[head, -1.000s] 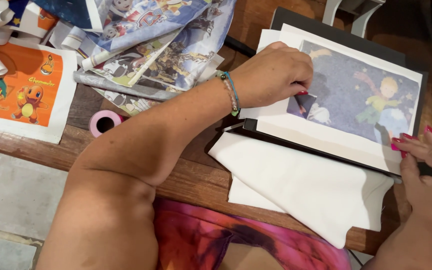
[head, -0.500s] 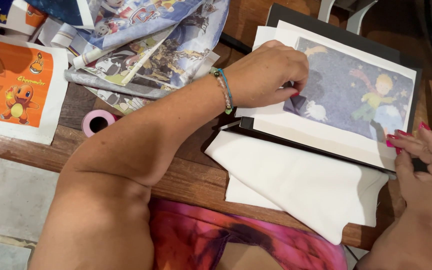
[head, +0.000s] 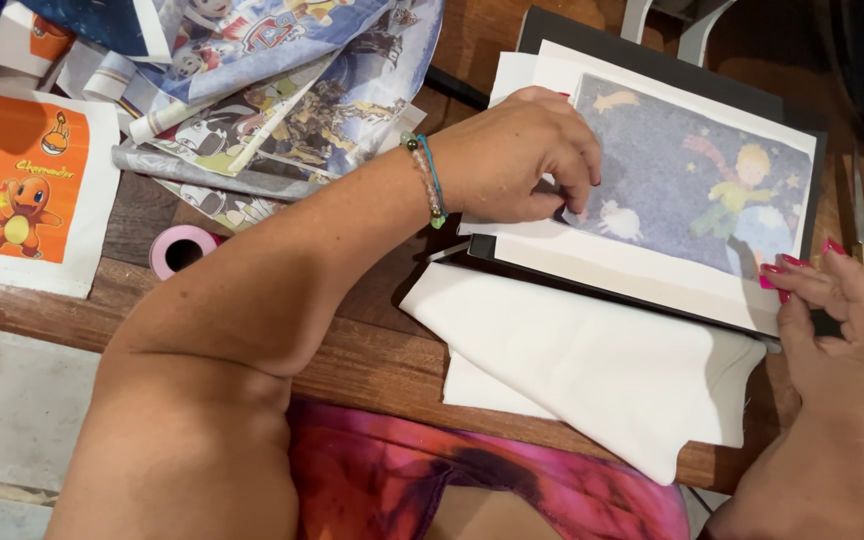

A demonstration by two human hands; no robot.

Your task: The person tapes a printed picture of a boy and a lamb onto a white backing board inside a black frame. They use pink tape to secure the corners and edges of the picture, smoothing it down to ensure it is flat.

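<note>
The left hand [head: 527, 150] pinches the lower-left corner of a blue printed picture sheet [head: 687, 175] showing a small cartoon figure, its grip clamped on the sheet's edge. The sheet lies on a white board in a flat black frame [head: 642, 60] on the brown wooden table [head: 372, 350]. The right hand [head: 837, 310] presses the frame's right corner, its grip closed on the frame's edge. A folded white cloth [head: 592, 365] lies under the frame, a pink tape roll [head: 180, 249] well to the left
</note>
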